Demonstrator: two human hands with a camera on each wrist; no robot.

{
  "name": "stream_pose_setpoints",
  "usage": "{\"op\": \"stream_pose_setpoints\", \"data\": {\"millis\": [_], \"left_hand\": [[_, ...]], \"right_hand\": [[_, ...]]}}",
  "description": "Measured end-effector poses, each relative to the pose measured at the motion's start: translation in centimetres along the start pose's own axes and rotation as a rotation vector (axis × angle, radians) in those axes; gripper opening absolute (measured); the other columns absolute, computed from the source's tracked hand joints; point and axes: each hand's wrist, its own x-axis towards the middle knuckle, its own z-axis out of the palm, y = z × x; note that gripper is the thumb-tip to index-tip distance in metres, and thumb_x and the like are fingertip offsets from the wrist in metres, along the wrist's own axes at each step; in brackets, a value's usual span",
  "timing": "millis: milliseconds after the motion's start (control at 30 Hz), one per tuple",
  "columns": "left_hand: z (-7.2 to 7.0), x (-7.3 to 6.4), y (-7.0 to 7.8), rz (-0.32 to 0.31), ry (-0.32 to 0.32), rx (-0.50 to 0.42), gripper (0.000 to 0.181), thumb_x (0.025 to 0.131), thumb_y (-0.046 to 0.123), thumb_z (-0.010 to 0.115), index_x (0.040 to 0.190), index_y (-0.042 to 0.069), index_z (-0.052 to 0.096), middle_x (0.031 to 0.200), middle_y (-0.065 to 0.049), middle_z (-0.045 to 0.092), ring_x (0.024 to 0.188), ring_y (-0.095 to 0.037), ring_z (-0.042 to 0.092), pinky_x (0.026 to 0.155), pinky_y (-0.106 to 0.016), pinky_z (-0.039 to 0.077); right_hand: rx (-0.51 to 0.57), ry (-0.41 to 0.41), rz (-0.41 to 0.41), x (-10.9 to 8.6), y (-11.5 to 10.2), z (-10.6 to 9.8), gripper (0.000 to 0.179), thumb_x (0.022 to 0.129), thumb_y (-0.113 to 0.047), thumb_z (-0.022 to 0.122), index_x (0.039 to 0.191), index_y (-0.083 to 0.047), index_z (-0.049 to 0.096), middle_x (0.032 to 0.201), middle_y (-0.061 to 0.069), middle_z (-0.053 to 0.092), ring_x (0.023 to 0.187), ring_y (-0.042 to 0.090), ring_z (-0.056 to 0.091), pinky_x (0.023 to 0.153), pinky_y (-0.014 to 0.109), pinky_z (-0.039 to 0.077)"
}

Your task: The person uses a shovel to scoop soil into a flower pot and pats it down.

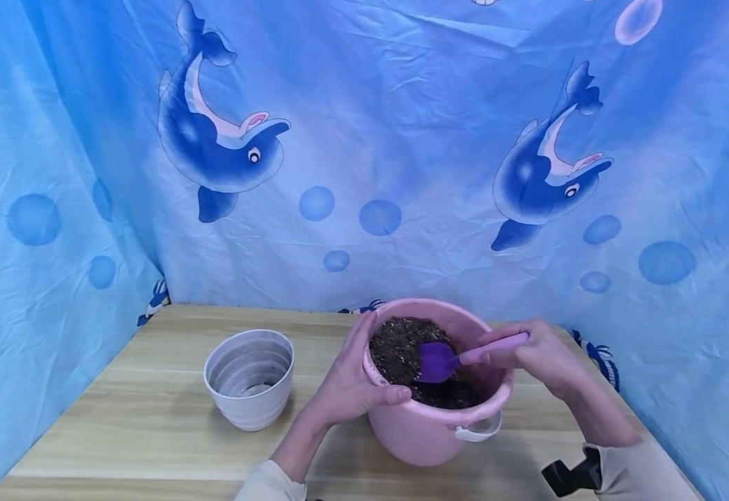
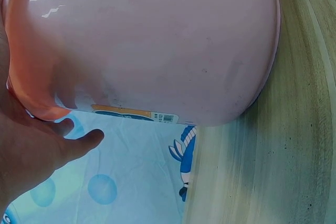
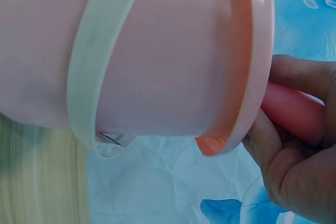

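A pink bucket (image 1: 417, 442) stands on the wooden table with dark soil (image 1: 398, 344) inside, heaped higher on its left side. My left hand (image 1: 354, 379) holds the bucket's left rim, thumb at the near edge and fingers stretched toward the far edge. My right hand (image 1: 546, 355) grips the pink handle of a small garden trowel (image 1: 437, 362) over the bucket's right rim. Its purple blade lies against the soil, its tip toward the heap. In the right wrist view, fingers and thumb close round the trowel handle (image 3: 294, 111) beside the rim.
A whitish ribbed flowerpot (image 1: 251, 410) stands left of the bucket, with a little dark matter at its bottom. The bucket's white carrying handle (image 3: 84, 77) hangs down its side. A blue dolphin-print curtain (image 1: 364, 139) encloses the table (image 1: 132, 417) at the back and sides.
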Motion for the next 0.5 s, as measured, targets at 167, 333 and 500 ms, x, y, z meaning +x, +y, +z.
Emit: {"op": "stream_pose_setpoints", "data": {"millis": [167, 333, 500], "left_hand": [[-0.03, -0.01, 0.09, -0.001, -0.006, -0.006, 0.126, 0.059, 0.036, 0.091, 0.156, 0.025, 0.011, 0.161, 0.004, 0.006, 0.147, -0.02, 0.009, 0.118, -0.049, 0.01], [-0.15, -0.1, 0.12, -0.006, 0.0, -0.007, 0.125, 0.059, 0.034, 0.091, 0.156, 0.026, 0.012, 0.161, 0.003, 0.006, 0.147, -0.021, 0.008, 0.118, -0.05, 0.009], [0.0, -0.11, 0.11, -0.002, -0.002, -0.006, 0.125, 0.059, 0.034, 0.091, 0.156, 0.025, 0.012, 0.161, 0.002, 0.006, 0.147, -0.022, 0.008, 0.118, -0.05, 0.01]], "right_hand": [[0.066, 0.035, -0.035, 0.01, 0.08, 0.34, 0.024, 0.079, -0.012, 0.073, 0.1, 0.0, 0.075, 0.103, 0.012, 0.072, 0.105, 0.022, 0.062, 0.084, 0.031, 0.052], [0.054, 0.108, -0.026, 0.03, -0.14, 0.84, 0.034, 0.076, -0.013, 0.077, 0.105, 0.004, 0.072, 0.1, 0.012, 0.073, 0.102, 0.017, 0.061, 0.078, 0.028, 0.054], [0.102, 0.113, -0.033, -0.15, 0.25, 0.75, 0.034, 0.075, -0.009, 0.076, 0.105, 0.006, 0.071, 0.1, 0.016, 0.072, 0.096, 0.017, 0.063, 0.073, 0.03, 0.056]]}}
